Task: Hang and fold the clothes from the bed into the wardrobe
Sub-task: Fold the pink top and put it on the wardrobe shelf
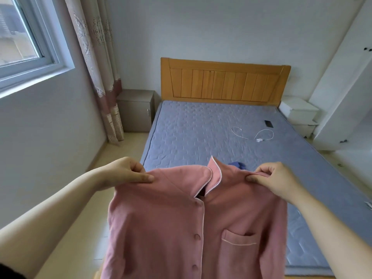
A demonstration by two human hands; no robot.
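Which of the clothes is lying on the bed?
The small blue garment, crumpled on the mattress. The pink shirt is held up, pinched by the left hand and right hand.

Daylight came through the window [18, 37] on my left, beside a patterned curtain [96, 67], a grey nightstand [136, 111] and pale walls [201, 27].

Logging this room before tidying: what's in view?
pink buttoned pyjama shirt: 1, pink, held up before bed
blue cloth: 1, blue, mattress behind shirt
white cable: 1, white, mid-mattress
flat black device: 1, black, mattress right
quilted mattress: 1, blue-grey, bed
wooden headboard: 1, orange-brown, far wall
grey bedside cabinet: 1, grey, bed's left
white drawer unit: 1, white, bed's right
white wardrobe: 1, white, far right
patterned curtain: 1, beige-maroon, beside window
left hand, right hand: 2, bare, pinching shirt's shoulders
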